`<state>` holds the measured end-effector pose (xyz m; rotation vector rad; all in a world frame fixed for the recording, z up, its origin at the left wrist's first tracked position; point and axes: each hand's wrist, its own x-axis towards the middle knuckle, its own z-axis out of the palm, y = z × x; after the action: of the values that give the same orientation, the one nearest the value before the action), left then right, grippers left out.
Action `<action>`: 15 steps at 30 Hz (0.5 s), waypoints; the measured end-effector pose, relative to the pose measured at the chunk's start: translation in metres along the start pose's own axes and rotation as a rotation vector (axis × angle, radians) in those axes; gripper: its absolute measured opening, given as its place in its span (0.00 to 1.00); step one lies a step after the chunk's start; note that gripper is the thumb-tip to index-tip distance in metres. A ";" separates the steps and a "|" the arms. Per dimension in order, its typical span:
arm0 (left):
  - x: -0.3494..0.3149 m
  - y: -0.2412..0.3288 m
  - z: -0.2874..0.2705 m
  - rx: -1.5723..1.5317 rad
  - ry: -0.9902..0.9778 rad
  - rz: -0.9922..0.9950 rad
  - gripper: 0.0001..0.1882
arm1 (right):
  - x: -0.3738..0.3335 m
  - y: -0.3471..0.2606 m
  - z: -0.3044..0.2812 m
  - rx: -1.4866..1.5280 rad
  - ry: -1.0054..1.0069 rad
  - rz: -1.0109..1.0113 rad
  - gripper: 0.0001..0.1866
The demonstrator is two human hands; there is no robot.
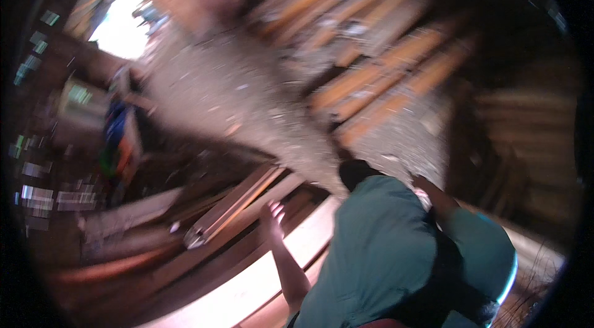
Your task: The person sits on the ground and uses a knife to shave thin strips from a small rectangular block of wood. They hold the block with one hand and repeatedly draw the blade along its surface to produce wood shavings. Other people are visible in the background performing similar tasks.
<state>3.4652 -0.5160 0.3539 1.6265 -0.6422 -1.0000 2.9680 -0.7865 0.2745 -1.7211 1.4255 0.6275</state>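
Motion smears the whole view. My left hand (275, 212) is raised at the lower middle, its bare forearm rising from the lower edge. Its fingers look apart, and I see nothing held in them. Just beyond and below it lie long wooden boards (241, 204), one pale plank (260, 281) brightly lit; I cannot tell whether the hand touches any. My right hand (423, 187) is at the right in front of my green-sleeved torso. Something pale shows beside it, too blurred to name, and its fingers cannot be made out.
Rows of orange-brown timber beams (383, 74) lie on the littered dirt floor (241, 93) ahead. A bright opening (127, 25) is at the far left. Near the left wall is a blurred multicoloured bundle (117, 136). Stacked wood (520, 130) stands in shade at the right.
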 end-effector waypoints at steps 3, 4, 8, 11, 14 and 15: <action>0.146 0.063 -0.041 -0.251 -0.177 0.178 0.14 | 0.103 -0.089 -0.051 0.234 0.089 -0.053 0.26; 0.157 0.024 -0.082 -0.199 -0.036 0.092 0.11 | 0.138 -0.136 -0.052 0.252 0.039 -0.087 0.25; 0.154 -0.017 -0.141 -0.274 0.628 -0.461 0.14 | 0.251 -0.261 -0.083 0.222 -0.105 0.066 0.20; 0.172 -0.033 -0.151 -1.001 -0.050 -0.637 0.19 | 0.352 -0.328 -0.158 0.186 0.003 0.174 0.17; 0.213 -0.031 -0.146 -0.798 0.359 -1.016 0.22 | 0.454 -0.509 -0.201 0.390 -0.090 -0.009 0.11; 0.236 -0.032 -0.152 -0.733 0.485 -1.145 0.24 | 0.479 -0.581 -0.219 0.543 -0.167 -0.057 0.12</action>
<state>3.7122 -0.6227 0.2675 1.3912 1.0159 -1.3086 3.6191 -1.2112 0.1733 -1.2446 1.2764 0.3034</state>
